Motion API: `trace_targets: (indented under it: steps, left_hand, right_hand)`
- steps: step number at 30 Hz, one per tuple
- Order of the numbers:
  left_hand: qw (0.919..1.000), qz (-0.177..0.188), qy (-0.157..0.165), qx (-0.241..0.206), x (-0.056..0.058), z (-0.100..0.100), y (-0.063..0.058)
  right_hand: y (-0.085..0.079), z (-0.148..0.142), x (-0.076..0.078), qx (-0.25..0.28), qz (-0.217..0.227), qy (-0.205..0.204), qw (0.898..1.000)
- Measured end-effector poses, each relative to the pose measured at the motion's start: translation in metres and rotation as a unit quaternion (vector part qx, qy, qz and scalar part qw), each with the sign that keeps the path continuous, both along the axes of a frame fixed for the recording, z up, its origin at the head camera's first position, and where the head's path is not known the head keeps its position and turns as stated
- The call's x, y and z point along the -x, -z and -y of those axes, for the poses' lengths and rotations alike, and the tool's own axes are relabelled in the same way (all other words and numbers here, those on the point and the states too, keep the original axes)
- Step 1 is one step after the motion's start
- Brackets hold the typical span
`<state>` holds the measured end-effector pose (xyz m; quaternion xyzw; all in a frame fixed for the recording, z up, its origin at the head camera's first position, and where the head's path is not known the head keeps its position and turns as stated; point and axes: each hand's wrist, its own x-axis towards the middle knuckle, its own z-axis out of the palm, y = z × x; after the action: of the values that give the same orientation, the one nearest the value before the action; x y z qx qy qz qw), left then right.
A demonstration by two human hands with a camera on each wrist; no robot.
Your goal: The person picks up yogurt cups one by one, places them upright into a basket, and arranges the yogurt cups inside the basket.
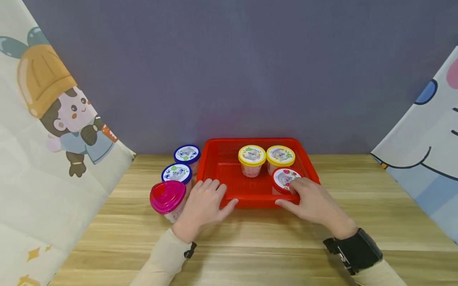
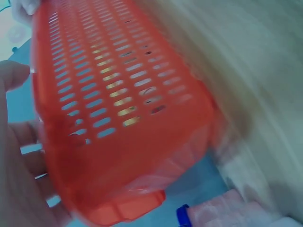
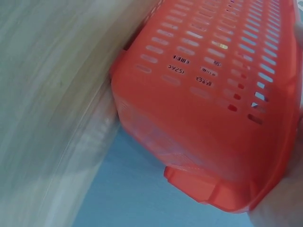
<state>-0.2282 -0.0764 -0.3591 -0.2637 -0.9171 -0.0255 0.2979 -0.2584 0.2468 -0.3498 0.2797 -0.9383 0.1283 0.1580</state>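
A red plastic basket [image 1: 229,180] with slotted walls stands on the wooden table. My left hand [image 1: 204,204] grips its front left corner, fingers over the rim and thumb along the front. At the front right corner, my right hand [image 1: 315,200] holds the rim with fingers bent inside and thumb outside. Inside the basket are two cups with yellow lids, one nearer the middle [image 1: 251,169] and one to its right [image 1: 280,155]. A red-lidded cup [image 1: 284,178] sits close to the right fingers, which partly cover its lid. Both wrist views show the basket's slotted wall [image 2: 109,156] up close.
Left of the basket, two blue-lidded cups, a rear one [image 1: 187,154] and a nearer one [image 1: 176,174], stand in a row with a cup under a pink, rounded-triangle lid [image 1: 168,197]. A grey backdrop [image 1: 229,71] rises behind the table [image 1: 257,254]; printed cloths hang at both sides.
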Motion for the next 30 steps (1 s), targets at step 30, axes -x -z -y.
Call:
trace_targets:
  steps: [30]
  left_hand:
    - [0.9563,0.244,-0.161,-0.010,-0.035,0.065,-0.054]
  right_hand:
    - [0.002,0.002,0.001,-0.013,0.009,0.005,1.000]
